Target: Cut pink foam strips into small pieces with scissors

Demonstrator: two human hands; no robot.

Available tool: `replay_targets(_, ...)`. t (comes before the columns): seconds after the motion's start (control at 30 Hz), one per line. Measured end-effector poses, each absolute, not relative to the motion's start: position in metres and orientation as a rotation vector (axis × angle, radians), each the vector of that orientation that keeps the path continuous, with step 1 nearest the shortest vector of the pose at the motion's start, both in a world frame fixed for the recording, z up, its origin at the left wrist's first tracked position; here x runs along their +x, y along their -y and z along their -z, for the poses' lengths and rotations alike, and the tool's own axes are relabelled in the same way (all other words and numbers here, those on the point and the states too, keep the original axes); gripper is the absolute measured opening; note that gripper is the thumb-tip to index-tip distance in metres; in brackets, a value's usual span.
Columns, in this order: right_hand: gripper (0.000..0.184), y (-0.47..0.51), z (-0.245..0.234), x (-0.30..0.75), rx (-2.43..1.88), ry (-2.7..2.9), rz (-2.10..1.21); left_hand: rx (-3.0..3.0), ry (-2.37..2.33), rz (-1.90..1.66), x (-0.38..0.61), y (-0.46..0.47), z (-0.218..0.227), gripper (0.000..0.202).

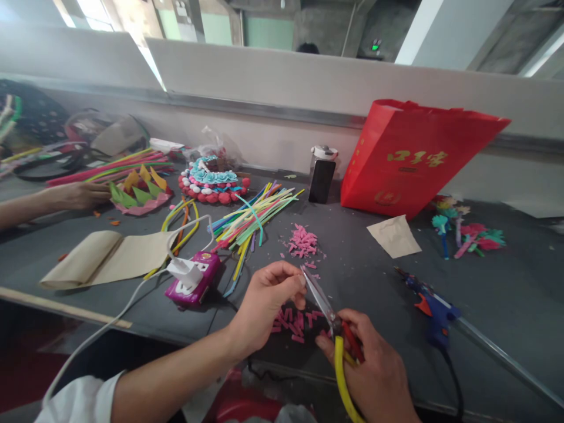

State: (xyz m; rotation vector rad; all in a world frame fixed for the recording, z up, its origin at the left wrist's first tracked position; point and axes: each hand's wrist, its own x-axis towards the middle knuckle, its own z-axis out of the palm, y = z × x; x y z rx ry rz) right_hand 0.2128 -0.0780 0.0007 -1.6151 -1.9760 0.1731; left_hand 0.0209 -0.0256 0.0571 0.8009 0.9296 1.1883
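My right hand (368, 364) is wrapped round the handles of a pair of scissors (324, 302), one handle yellow and one red. The blades point up and left, their tips at the fingers of my left hand (275, 294). Thumb and forefinger of that hand are pinched on a small pink piece, mostly hidden by the fingers. Below my hands lies a loose heap of pink strips (291, 324), partly covered by my left hand. Beyond the blades sits a pile of smaller pink cut pieces (303, 241), with crumbs scattered round it.
Pipe cleaners (258, 217) and a purple power strip (200, 282) with a white plug lie left. A blue glue gun (434, 311), paper (395, 236) and red bag (409, 158) are right. A phone (321, 181) leans on a bottle. Another person's hand (83, 197) touches a paper crown (138, 194).
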Motion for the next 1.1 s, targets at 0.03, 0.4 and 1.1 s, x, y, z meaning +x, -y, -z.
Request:
replay_targets(0.03,0.034,0.0781,-0.0008,0.2128,-1.613,1.978,-0.167,0.805,-0.930,-1.190,0.0209,0.0255,-0.0572,0.013)
replay_targets(0.4,0.039,0.0786,0.0014,0.2126,-1.614,2.018,-0.113,0.784,-0.916,-1.184,0.0208,0.0273,-0.0586,0.016)
replay_targets(1.1,0.034,0.0793,0.0054,0.2142,-1.593,2.025,-0.259,0.800,-0.938,-1.184,0.0206,0.0263,-0.0574,0.013)
